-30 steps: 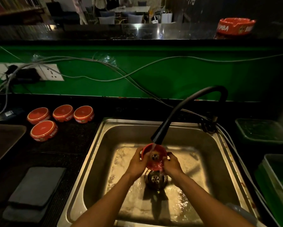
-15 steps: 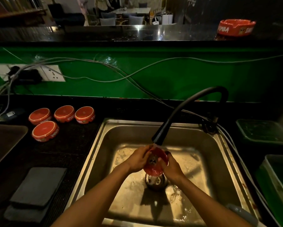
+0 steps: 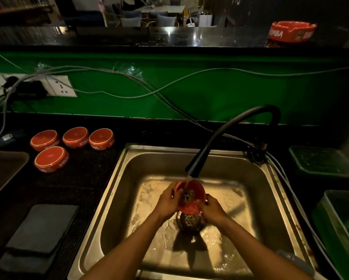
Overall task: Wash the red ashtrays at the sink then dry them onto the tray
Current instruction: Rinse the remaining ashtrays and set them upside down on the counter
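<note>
Ashtray (image 3: 190, 199) btwn both hands' grip.

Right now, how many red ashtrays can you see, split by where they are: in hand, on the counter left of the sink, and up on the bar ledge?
Red round ashtray held in both hands under the tap: 1
Red round ashtrays upside down on the black counter: 4
Red notched ashtray on the upper bar ledge: 1
Total: 6

We are observing the sink (image 3: 117, 190) showing as brushed metal, wet and glossy. The faucet (image 3: 226, 136) is showing a matt black finish. The red ashtray (image 3: 191, 207) is gleaming wet and smooth. The desk (image 3: 82, 178) is appearing dark with a fine rough texture.
</note>
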